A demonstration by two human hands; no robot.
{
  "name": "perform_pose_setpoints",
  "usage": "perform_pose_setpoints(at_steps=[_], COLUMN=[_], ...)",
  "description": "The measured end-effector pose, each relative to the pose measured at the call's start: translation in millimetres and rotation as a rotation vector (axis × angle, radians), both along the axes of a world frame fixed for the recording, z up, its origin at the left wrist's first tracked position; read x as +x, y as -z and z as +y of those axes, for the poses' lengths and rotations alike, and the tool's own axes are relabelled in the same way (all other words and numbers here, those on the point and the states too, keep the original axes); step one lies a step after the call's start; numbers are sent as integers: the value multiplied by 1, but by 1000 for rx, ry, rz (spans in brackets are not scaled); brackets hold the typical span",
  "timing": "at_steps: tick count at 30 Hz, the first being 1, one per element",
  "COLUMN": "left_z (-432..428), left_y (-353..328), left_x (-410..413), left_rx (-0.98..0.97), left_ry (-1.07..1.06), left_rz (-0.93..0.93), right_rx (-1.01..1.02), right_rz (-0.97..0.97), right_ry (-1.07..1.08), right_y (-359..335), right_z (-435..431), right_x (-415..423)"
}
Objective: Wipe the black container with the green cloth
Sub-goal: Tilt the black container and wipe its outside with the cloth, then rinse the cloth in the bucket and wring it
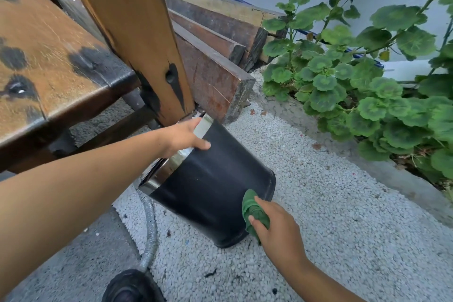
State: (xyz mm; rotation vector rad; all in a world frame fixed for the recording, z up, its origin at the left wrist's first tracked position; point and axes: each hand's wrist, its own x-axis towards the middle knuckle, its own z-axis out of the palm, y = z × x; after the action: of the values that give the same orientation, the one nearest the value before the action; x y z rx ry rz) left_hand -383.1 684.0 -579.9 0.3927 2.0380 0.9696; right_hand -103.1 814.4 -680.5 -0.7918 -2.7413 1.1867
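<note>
Black container point(210, 179) tilted on gravel point(318, 203) by the bench point(49, 56), rim point(204, 126) clamped in left grip point(186, 136). Green cloth point(253, 213) pinched in right grip point(277, 225) against its lower wall. Could skid on loose pebbles if pushed hard

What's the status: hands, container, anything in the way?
Left hand grips black container at its silver rim; container tilted. Right hand holds green cloth against its lower side. Wooden post close by the rim, not blocking the cloth.
</note>
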Motion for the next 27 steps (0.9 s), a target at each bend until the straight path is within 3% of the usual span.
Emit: perform_pose_setpoints(at_steps=[4,8,12,15,21,25,27], left_z=[-14,-5,8,4,-13,-25,-30], left_y=[-10,3,10,17,24,28,30], left_x=[25,66,103,119,126,132,131], left_rx=[-36,-2,20,-3,-100,-184,-232], left_ry=[289,367,446,509,660,822,891], left_rz=[-168,-44,32,43,266,426,537], right_rx=[-76,-78,66,241,429,448,596], right_rz=[86,343,429,324,-219,-344,-376], right_ry=[8,28,-151,-330,-695,-811,-940], right_y=[-36,-93,-131,-134,-131,-129,-125], right_z=[25,45,48,46,49,61,66], right_x=[-18,-58,-86,-98,-95,-75,-63])
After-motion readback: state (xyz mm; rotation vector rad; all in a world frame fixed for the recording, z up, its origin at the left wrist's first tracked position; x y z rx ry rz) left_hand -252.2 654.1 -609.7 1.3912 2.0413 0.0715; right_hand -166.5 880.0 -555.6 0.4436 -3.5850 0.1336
